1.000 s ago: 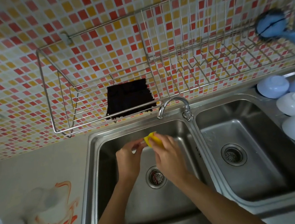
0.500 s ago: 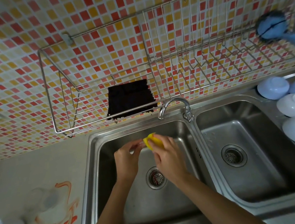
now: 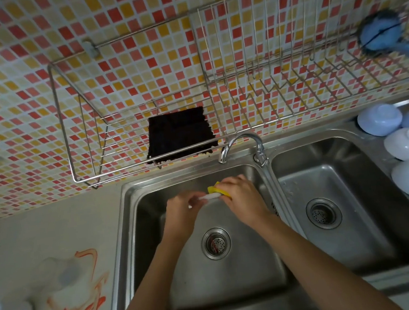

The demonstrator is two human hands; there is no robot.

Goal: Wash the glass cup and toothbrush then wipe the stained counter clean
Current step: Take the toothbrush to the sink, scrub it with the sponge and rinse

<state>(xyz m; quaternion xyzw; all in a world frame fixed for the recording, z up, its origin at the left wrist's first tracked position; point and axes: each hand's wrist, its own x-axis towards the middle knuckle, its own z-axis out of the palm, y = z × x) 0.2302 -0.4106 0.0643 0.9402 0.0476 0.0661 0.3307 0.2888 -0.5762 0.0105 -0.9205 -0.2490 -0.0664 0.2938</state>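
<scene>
**Toothbrush scrubbed over the left basin**

Above the left basin (image 3: 158,257), the left hand (image 3: 182,212) pinches the white toothbrush (image 3: 211,197), its long axis running nine to three o'clock. The right hand (image 3: 243,197) clasps a yellow sponge (image 3: 215,188) around its three o'clock end. The orange stain (image 3: 88,306) marks the bench (image 3: 45,238) at eight o'clock.

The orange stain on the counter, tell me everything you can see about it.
The orange stain is a set of thin, curling streaks and loops, brighter red-orange low down and paler higher up, smeared across the pale counter left of the sink. It looks like a dried or wet liquid film, flat on the surface. It runs off the picture's bottom edge. A clear glass cup stands on its upper part. Neither hand touches it; it is not yet wiped.
</scene>
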